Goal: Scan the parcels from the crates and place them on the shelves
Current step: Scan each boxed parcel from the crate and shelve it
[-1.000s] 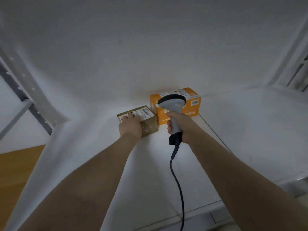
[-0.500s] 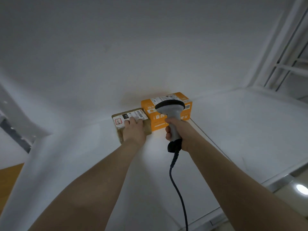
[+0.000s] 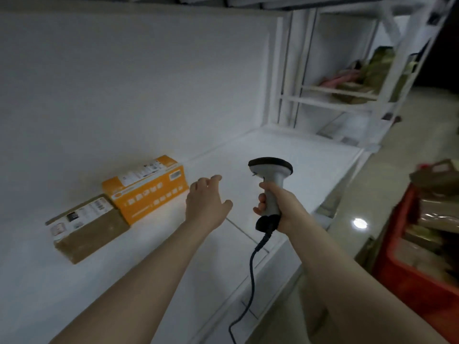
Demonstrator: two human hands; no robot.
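In the head view, the brown parcel [image 3: 87, 227] was seen laid flat on the shelf [image 3: 285, 150], close beside the orange box [image 3: 146, 189], both long axes set along the back wall, labels upward. The left hand [image 3: 207, 203] was held open and empty just right of them; the scanner [image 3: 270, 170] was gripped by the right hand [image 3: 278, 207]. The red crate [image 3: 407, 281] was found well to the right, nearer the right hand

Left hand [image 3: 207, 206] released brown parcel [image 3: 88, 228], withdrew; red crate [image 3: 407, 276] now visible.
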